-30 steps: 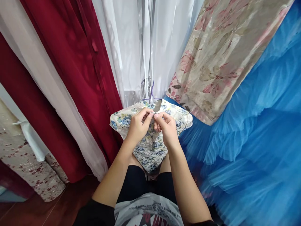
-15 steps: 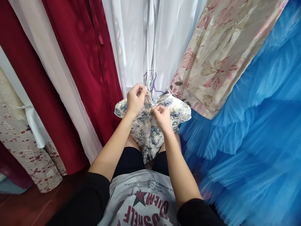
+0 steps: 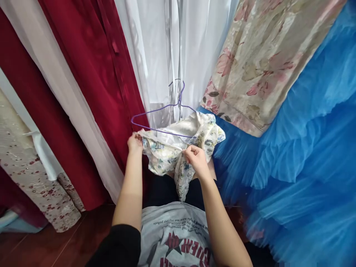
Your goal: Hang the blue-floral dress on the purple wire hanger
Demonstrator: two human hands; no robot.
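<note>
A white garment with a blue and yellow floral print hangs by one shoulder from the right end of a purple hanger. The hanger's left end is bare. My left hand is closed on the garment's edge at the left, pulling it out sideways below that bare end. My right hand pinches the garment near its middle, below the hanger's lower bar. The cloth's lower part droops between my thighs. The hanger's hook stands upright in front of white cloth; what it hangs on cannot be made out.
Dark red cloth and pale long garments hang at the left. White fabric hangs straight ahead. A beige floral garment and blue tulle fill the right side. The floor is reddish tile.
My left hand has moved left and down with the garment's left shoulder, which has come off the hanger. The hanger's left arm is now uncovered. My right hand has shifted slightly down.
</note>
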